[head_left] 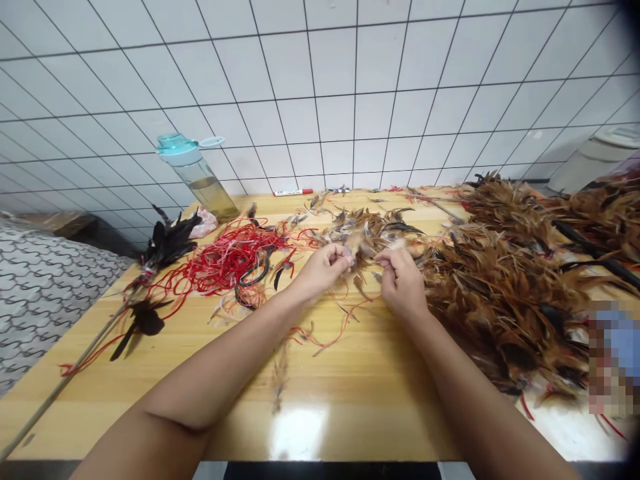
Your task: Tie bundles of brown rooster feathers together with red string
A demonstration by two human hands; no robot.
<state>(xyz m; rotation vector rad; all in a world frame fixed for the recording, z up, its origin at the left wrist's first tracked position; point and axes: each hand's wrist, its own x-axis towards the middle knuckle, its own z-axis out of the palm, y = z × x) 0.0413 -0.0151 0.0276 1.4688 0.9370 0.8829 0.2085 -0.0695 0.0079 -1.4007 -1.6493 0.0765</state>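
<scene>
Over the middle of the wooden table (pixel 240 387), my left hand (pixel 323 268) is closed in a pinch on a small, blurred brown-and-white feather (pixel 356 245). My right hand (pixel 404 280) is just to its right, fingers curled together; what lies between its fingertips, if anything, I cannot make out. Behind both hands spreads a loose pile of brown and dark feathers (pixel 370 223). Left of my left hand is a tangle of red string (pixel 230 257), with a few strands trailing beneath my hands. A large heap of brown feather bundles (pixel 495 300) reaches close to my right forearm.
At the left, black feathers (pixel 170 240) are tied on a long thin stick (pixel 75 370). A water bottle (pixel 203 180) stands at the back left against the tiled wall (pixel 330 67). A red-and-white marker (pixel 293 193) lies along the back edge. A pale container (pixel 595 160) is back right.
</scene>
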